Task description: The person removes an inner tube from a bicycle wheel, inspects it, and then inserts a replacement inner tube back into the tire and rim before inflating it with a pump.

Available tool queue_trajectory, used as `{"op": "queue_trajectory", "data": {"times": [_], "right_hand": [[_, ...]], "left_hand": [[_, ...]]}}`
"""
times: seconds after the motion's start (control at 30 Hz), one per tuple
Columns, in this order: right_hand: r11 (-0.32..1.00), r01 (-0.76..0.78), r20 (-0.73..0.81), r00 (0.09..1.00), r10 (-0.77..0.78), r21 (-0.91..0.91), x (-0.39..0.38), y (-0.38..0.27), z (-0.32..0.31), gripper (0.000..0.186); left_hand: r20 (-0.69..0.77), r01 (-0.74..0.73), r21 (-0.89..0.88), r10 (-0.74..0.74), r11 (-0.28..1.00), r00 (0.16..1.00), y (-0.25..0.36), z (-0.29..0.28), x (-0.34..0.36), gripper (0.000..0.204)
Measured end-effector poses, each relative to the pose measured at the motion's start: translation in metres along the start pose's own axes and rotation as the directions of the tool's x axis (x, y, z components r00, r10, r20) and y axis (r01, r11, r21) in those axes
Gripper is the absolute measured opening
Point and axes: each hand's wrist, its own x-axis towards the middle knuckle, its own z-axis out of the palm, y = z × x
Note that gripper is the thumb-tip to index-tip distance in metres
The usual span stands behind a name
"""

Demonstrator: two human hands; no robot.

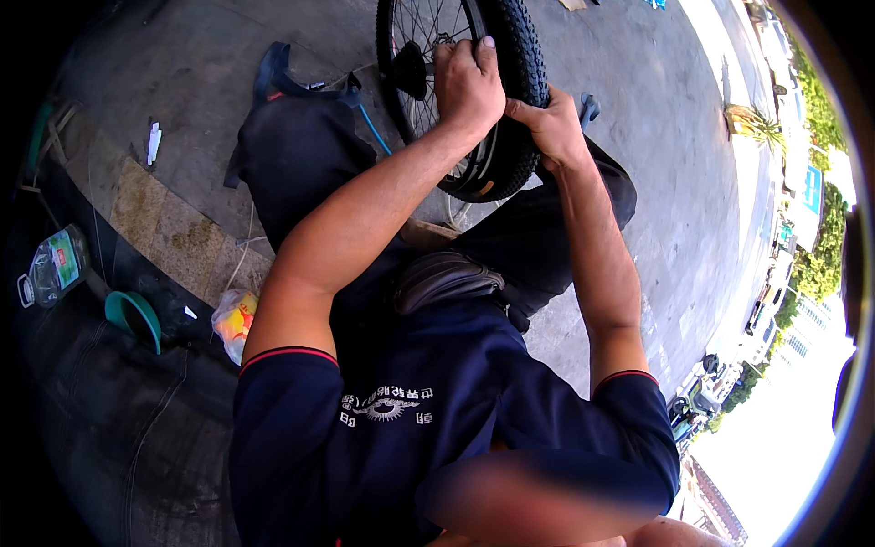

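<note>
A bicycle wheel (474,171) with thin spokes and a knobbly black tyre (523,50) stands upright between my knees. A dark, round sprocket cluster (412,70) shows near its hub. My left hand (468,89) is closed on the near side of the tyre, its fingers curled at the inner edge beside the rim. Lower down, my right hand (554,129) grips the tyre from the tread side, with the thumb laid across it. Whether the tyre's edge sits inside the rim under my hands is hidden.
Next to my left knee lie a blue-and-black strap-like piece (273,73) and a thin blue cord (374,130). Further left are a clear plastic jug (56,264), a green bowl (134,321) and a plastic bag (234,319). Vehicles (702,392) line the far right.
</note>
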Motion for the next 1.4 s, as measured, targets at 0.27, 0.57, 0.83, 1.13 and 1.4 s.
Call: {"op": "queue_trajectory", "data": {"times": [0.27, 0.57, 0.83, 1.13, 1.4], "right_hand": [[0.982, -0.015, 0.067, 0.998, 0.003, 0.186, -0.007, -0.004, 0.005, 0.025], [0.935, -0.067, -0.013, 0.997, 0.076, 0.35, -0.025, -0.009, 0.024, 0.023], [0.974, 0.065, -0.187, 0.982, -0.023, 0.217, -0.017, -0.005, 0.033, 0.025], [0.997, 0.054, -0.242, 0.969, -0.039, 0.056, -0.011, -0.005, 0.046, 0.054], [0.979, -0.185, 0.035, 0.983, 0.182, 0.083, 0.033, -0.05, 0.015, 0.054]], "left_hand": [[-0.15, -0.287, -0.128, 0.267, 0.949, 0.952, -0.02, 0.006, 0.005, 0.041], [0.118, 0.023, -0.274, 0.009, 0.962, 0.993, -0.013, 0.0, 0.022, 0.047], [0.141, 0.063, -0.397, -0.007, 0.916, 0.99, -0.024, 0.013, 0.018, 0.043], [0.153, 0.023, -0.41, 0.043, 0.912, 0.987, -0.015, -0.012, -0.013, 0.047], [0.261, -0.1, -0.225, 0.158, 0.969, 0.952, -0.011, -0.024, -0.055, 0.033]]}}
